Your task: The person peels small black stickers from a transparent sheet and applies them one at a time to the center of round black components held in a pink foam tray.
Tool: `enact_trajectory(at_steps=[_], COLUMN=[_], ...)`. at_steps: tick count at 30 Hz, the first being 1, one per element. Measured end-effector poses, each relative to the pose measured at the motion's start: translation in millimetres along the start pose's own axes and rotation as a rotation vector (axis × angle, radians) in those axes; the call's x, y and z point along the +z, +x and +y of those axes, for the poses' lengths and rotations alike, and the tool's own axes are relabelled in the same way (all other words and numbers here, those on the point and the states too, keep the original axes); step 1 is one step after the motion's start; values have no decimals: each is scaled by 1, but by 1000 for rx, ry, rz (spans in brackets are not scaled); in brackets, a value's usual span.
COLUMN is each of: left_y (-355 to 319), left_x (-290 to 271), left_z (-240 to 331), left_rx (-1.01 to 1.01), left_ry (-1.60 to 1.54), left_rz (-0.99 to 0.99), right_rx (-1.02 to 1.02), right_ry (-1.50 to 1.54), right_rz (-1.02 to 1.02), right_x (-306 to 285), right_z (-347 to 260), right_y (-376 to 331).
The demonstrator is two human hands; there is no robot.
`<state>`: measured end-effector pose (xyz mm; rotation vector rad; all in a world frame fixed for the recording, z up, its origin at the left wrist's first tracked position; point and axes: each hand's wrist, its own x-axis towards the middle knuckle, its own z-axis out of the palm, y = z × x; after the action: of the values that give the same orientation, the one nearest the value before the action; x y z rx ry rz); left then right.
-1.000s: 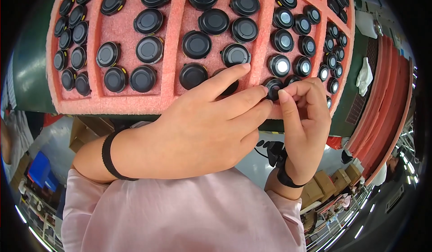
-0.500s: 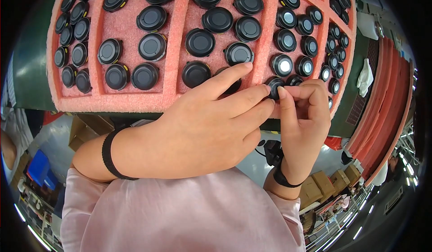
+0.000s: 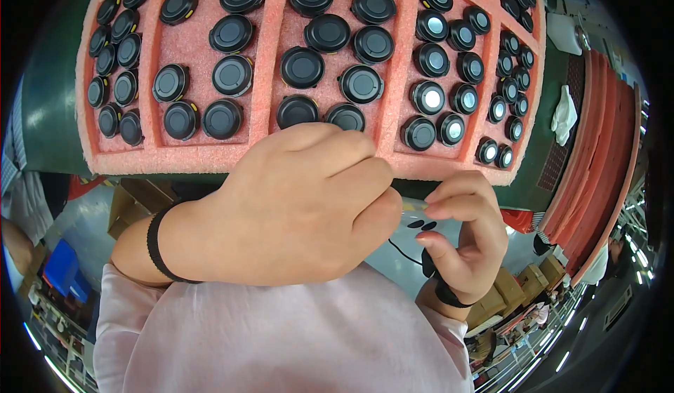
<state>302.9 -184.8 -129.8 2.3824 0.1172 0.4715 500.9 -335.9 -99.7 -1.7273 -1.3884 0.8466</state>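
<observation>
Half open is your right hand (image 3: 470,228): its thumb (image 3: 444,255) stands apart from the curved fingers (image 3: 462,202), and the gap between them shows only background. This hand is just beside the near edge of the divided tray of pink foam (image 3: 175,160). Your left hand (image 3: 309,207) shows its back, with the fingers bent downward. Their tips are hidden, so it cannot be told how wide this grip is or whether it holds something.

Directly beyond its knuckles, in the tray, lies a wide, flat, round black part (image 3: 345,116); whether you touch it cannot be told. To the right, in the next compartment, a smaller round black part with a dark top (image 3: 420,132) lies beside a round black part with a shiny silver centre (image 3: 450,128), both well apart from your right thumb.
</observation>
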Motion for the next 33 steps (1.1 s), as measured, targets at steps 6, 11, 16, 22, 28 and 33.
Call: enact_trajectory(at_steps=[6,11,16,22,28,33], left_y=[-1,-1,-1,2,7,18], left_x=[0,1,-4,-3,-7,9], left_z=[6,8,9,7,5,12], left_rx=[40,39,5,-71,-103,-1], left_ry=[94,104,84,-2,26,30], left_rz=[-28,2,-45,-28,-63,-89], right_rx=[-155,-211,-225,-330,-428,-28], right_ry=[-163,-256,-294,-357,-258,-166], right_rz=[54,115,114,100,47,266], right_x=[10,16,17,14,-1,-10], right_z=[5,7,7,11,15,17], right_y=[-8,-8,-8,-8,-3,11])
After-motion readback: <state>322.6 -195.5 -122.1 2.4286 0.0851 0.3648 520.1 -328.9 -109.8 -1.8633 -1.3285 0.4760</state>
